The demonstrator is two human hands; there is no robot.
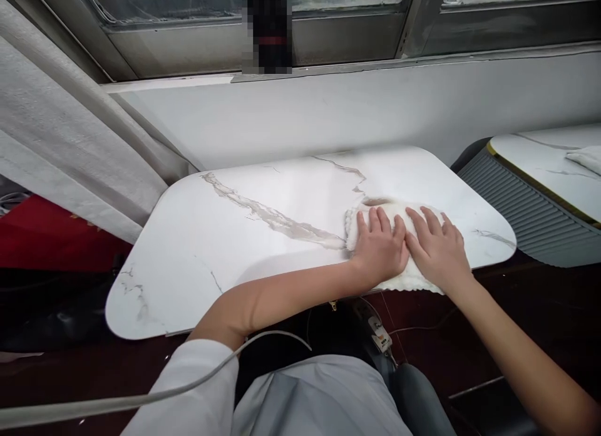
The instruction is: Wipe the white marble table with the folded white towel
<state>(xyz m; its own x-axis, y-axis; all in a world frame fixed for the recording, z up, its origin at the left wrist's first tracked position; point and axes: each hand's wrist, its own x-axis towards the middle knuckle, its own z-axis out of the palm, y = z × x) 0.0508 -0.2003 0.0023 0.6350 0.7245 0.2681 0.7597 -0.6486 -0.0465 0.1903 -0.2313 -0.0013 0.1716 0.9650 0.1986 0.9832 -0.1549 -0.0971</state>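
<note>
Both left grip (381, 250) and right grip (436, 248) are spread over the cloth (415, 277); even pressure should be applied against the table (282, 192) beneath them.

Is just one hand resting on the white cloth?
No, the left hand and the right hand both rest on the cloth.

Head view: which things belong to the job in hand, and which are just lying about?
In the job:
white cloth
left hand and right hand, both on it
marbled tabletop beneath

Just about:
power strip below
second table at right
red object at left
curtain
</note>
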